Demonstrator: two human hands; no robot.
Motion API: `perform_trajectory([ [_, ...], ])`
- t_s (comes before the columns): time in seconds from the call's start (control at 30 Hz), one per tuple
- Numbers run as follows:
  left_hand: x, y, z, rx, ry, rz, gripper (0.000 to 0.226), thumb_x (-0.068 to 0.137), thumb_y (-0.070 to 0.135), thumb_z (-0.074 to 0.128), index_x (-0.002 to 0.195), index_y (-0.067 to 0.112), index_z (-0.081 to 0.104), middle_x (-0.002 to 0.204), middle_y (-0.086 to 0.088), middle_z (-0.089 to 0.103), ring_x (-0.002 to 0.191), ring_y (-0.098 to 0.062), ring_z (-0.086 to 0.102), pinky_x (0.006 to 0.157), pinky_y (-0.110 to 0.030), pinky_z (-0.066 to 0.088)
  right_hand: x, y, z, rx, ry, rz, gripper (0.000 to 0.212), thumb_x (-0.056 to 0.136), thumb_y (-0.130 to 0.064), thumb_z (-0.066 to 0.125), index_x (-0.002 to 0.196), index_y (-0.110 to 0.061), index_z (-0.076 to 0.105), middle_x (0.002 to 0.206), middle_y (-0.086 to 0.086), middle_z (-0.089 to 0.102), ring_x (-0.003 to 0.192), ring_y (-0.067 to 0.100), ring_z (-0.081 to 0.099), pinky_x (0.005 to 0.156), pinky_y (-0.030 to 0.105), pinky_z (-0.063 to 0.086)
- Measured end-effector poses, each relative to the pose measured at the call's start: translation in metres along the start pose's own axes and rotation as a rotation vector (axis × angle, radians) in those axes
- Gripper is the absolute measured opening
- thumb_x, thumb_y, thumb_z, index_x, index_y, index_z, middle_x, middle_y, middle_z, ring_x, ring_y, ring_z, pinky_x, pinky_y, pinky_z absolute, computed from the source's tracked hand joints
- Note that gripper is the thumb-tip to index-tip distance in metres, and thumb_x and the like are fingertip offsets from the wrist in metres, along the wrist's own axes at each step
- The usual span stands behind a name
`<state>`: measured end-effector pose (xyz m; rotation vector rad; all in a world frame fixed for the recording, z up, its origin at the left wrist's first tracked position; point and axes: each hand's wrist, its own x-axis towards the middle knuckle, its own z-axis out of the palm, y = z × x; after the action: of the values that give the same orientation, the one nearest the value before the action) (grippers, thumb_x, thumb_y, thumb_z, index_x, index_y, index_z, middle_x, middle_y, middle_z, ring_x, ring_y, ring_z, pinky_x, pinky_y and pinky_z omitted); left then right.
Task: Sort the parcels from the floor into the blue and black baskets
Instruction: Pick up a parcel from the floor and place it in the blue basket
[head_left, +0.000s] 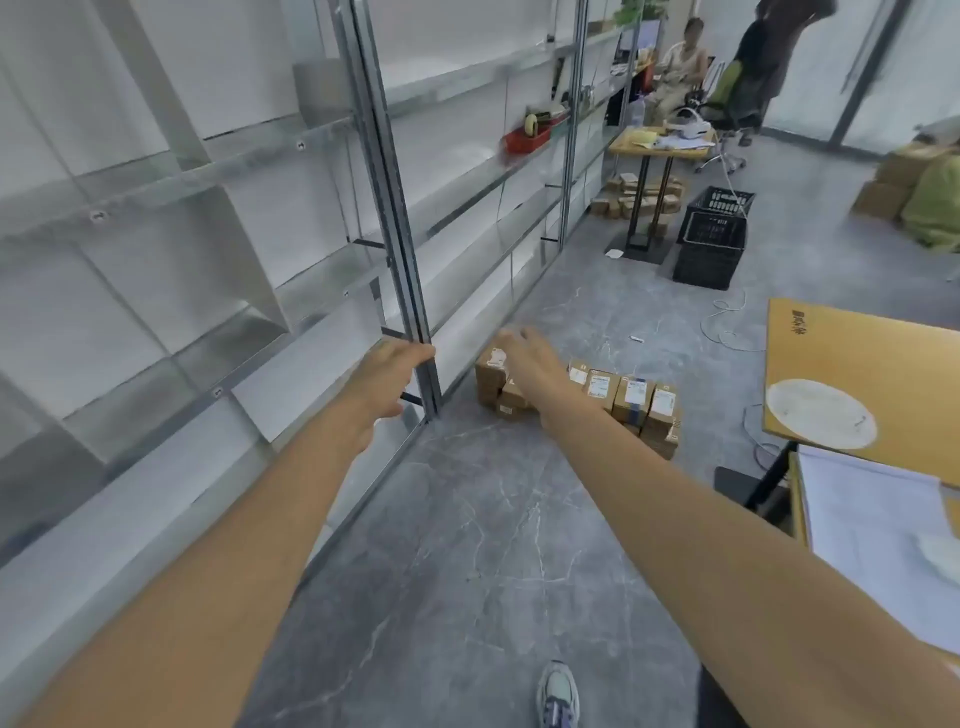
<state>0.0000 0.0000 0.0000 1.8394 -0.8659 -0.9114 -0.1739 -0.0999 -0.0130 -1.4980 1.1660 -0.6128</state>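
Directly beneath the right hand, the parcels lie in a tight row on the floor, at the foot of the shelving. Right hand: fingers extended, blurred, over the end parcel, gripping nothing. Left hand: fingers spread beside the shelf upright; contact cannot be confirmed. The parcels are small cardboard boxes, judged rigid, light and non-slip. Grasp across two opposite side faces. The black baskets stand well beyond both hands; no blue basket is visible.
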Motion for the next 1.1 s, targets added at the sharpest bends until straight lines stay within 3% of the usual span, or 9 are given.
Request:
perform_trajectory([
  [0.1, 0.043, 0.005, 0.011, 0.010, -0.036, -0.035, 0.039, 0.097, 0.050, 0.061, 0.129, 0.027, 0.057, 0.137, 0.004, 0.056, 0.126, -0.019, 0.052, 0.103, -0.045, 0.049, 0.049, 0.011, -0.005, 0.028, 0.021, 0.043, 0.067, 0.108, -0.052, 0.041, 0.166, -0.022, 0.025, 0.171, 0.006, 0.026, 0.154, 0.032, 0.030, 0.120, 0.048, 0.030],
  [0.23, 0.109, 0.012, 0.032, 0.049, -0.078, -0.085, 0.061, 0.088, 0.059, 0.063, 0.140, 0.029, 0.051, 0.139, 0.006, 0.054, 0.127, -0.017, 0.052, 0.105, -0.045, 0.049, 0.114, 0.019, -0.019, 0.086, 0.044, 0.091, 0.063, 0.110, -0.048, 0.041, 0.164, -0.017, 0.029, 0.167, 0.011, 0.033, 0.150, 0.033, 0.035, 0.115, 0.044, 0.032],
  [0.43, 0.199, 0.020, 0.062, 0.050, -0.099, -0.141, 0.051, 0.091, 0.056, 0.063, 0.132, 0.027, 0.055, 0.134, 0.004, 0.056, 0.121, -0.016, 0.055, 0.099, -0.042, 0.051, 0.200, 0.037, -0.039, 0.139, 0.053, 0.167, 0.058, 0.111, -0.048, 0.041, 0.163, -0.024, 0.031, 0.162, 0.005, 0.038, 0.138, 0.030, 0.044, 0.106, 0.041, 0.041],
  [0.5, 0.230, 0.018, 0.070, 0.037, -0.097, -0.161, 0.049, 0.095, 0.052, 0.062, 0.135, 0.025, 0.056, 0.135, 0.003, 0.056, 0.121, -0.016, 0.054, 0.093, -0.039, 0.050, 0.229, 0.044, -0.041, 0.155, 0.063, 0.197, 0.062, 0.108, -0.054, 0.043, 0.163, -0.029, 0.031, 0.166, 0.001, 0.035, 0.145, 0.030, 0.041, 0.113, 0.046, 0.042],
  [0.6, 0.276, 0.009, 0.078, 0.051, -0.093, -0.200, 0.063, 0.090, 0.057, 0.063, 0.143, 0.024, 0.052, 0.142, 0.004, 0.053, 0.128, -0.018, 0.052, 0.088, -0.038, 0.047, 0.270, 0.058, -0.043, 0.162, 0.069, 0.257, 0.063, 0.107, -0.055, 0.043, 0.163, -0.031, 0.030, 0.168, 0.001, 0.033, 0.149, 0.030, 0.037, 0.119, 0.054, 0.038],
  [0.67, 0.308, 0.001, 0.083, 0.041, -0.098, -0.232, 0.057, 0.092, 0.055, 0.064, 0.139, 0.025, 0.055, 0.141, 0.003, 0.054, 0.127, -0.019, 0.053, 0.087, -0.037, 0.048, 0.298, 0.065, -0.043, 0.151, 0.070, 0.284, 0.062, 0.109, -0.052, 0.042, 0.164, -0.028, 0.030, 0.168, 0.001, 0.032, 0.150, 0.029, 0.036, 0.120, 0.052, 0.037],
  [0.8, 0.381, -0.016, 0.091, 0.031, -0.146, -0.304, 0.041, 0.094, 0.053, 0.064, 0.128, 0.031, 0.059, 0.135, 0.004, 0.057, 0.125, -0.016, 0.054, 0.101, -0.043, 0.052, 0.362, 0.083, -0.033, 0.127, 0.090, 0.341, 0.060, 0.110, -0.051, 0.040, 0.162, -0.023, 0.033, 0.166, 0.002, 0.036, 0.149, 0.028, 0.037, 0.120, 0.048, 0.036],
  [1.1, 0.576, -0.036, 0.093, 0.005, -0.260, -0.386, 0.050, 0.096, 0.051, 0.063, 0.139, 0.026, 0.056, 0.138, 0.004, 0.057, 0.127, -0.017, 0.053, 0.090, -0.038, 0.047, 0.521, 0.091, 0.011, 0.100, 0.118, 0.476, 0.057, 0.111, -0.049, 0.041, 0.161, -0.021, 0.037, 0.165, 0.002, 0.037, 0.150, 0.026, 0.037, 0.119, 0.045, 0.034],
])
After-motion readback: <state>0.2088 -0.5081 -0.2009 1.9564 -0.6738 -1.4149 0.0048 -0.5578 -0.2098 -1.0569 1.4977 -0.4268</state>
